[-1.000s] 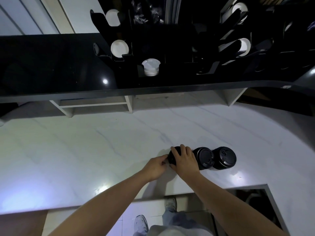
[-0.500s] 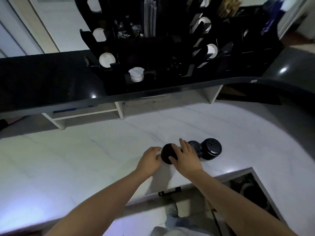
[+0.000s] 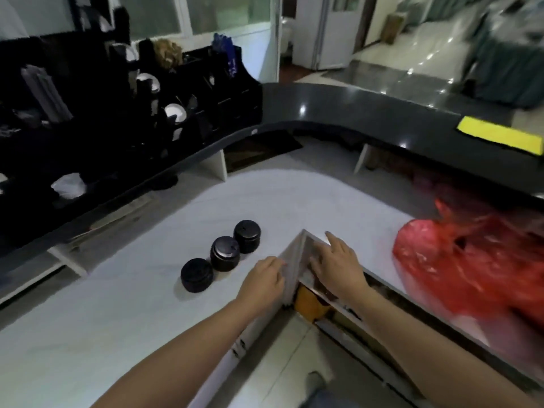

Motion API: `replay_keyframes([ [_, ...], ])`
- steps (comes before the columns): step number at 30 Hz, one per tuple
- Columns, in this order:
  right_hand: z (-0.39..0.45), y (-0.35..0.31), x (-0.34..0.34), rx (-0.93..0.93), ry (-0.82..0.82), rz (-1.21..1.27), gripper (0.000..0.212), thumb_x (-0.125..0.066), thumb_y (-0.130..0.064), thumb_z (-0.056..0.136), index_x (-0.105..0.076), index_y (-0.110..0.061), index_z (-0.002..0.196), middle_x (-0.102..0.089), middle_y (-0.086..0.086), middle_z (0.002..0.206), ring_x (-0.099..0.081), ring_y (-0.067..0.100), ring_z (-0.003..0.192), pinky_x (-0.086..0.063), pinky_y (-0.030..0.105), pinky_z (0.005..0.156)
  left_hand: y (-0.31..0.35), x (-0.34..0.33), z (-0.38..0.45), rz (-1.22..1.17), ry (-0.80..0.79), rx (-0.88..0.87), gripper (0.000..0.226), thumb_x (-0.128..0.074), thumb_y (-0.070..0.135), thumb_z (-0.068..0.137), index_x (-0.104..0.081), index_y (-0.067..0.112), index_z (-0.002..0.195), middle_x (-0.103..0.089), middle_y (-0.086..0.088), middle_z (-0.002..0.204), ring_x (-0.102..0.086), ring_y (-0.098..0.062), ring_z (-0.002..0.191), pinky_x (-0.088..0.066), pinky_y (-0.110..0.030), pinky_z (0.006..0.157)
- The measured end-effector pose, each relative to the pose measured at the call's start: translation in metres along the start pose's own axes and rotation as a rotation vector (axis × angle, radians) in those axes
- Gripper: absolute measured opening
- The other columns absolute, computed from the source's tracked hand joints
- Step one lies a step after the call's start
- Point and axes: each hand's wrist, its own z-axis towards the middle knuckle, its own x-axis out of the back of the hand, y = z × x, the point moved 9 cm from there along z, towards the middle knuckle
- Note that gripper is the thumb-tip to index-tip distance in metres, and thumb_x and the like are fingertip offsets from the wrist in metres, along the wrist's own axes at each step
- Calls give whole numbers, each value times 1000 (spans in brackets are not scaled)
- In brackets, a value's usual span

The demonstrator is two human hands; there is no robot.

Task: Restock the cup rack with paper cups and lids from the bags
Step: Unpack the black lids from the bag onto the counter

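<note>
Right of my empty, loosely open hands [image 3: 300,272] on the white surface [image 3: 103,319], the red plastic bag [image 3: 471,260] lies nearest my right hand [image 3: 338,267]; three black lid stacks [image 3: 220,256] sit left.

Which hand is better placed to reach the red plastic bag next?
Probably the right hand. It lies flat on the white countertop at the inner corner, on the side nearer the red plastic bag. The left hand lies beyond that corner, nearer the three black lid stacks.
</note>
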Motion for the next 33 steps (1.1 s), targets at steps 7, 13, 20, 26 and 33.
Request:
replay_keyframes([
  [7, -64, 168, 54, -309, 118, -20, 48, -52, -42, 99, -50, -22, 143, -36, 12, 157, -36, 35, 142, -33, 49, 113, 137, -74, 58, -4, -73, -248, 40, -49, 20, 98, -57, 23, 137, -55, 5, 136, -48, -13, 128, -40, -27, 110],
  [13, -100, 288, 86, -440, 162, -29, 43, -57, -41, 94, -58, -21, 133, -47, 14, 149, -47, 36, 133, -42, 49, 107, 256, -145, 106, 46, -84, -428, 39, -50, 16, 97, -61, 18, 133, -60, 0, 135, -51, -18, 124, -43, -33, 106],
  [20, -99, 397, 100, -431, 100, -28, 36, -62, -35, 91, -64, -19, 123, -59, 10, 132, -57, 33, 120, -50, 47, 93, 361, -210, 178, 64, -33, -511, 33, -55, 18, 92, -66, 18, 123, -66, 1, 119, -59, -19, 106, -48, -33, 93],
  [26, -86, 433, 76, -329, -84, -64, 37, -47, -35, 100, -56, -21, 133, -50, 6, 139, -45, 30, 131, -37, 44, 104, 391, -244, 228, 129, 6, -485, 25, -57, 18, 91, -70, 15, 112, -67, 0, 107, -61, -23, 98, -50, -36, 86],
  [33, -74, 457, 50, -399, -185, -27, 44, -40, -35, 102, -45, -22, 143, -36, 8, 151, -30, 29, 142, -20, 41, 116, 398, -280, 284, 418, -160, -491, 32, -53, 31, 95, -61, 20, 124, -59, 1, 125, -50, -25, 122, -38, -38, 104],
])
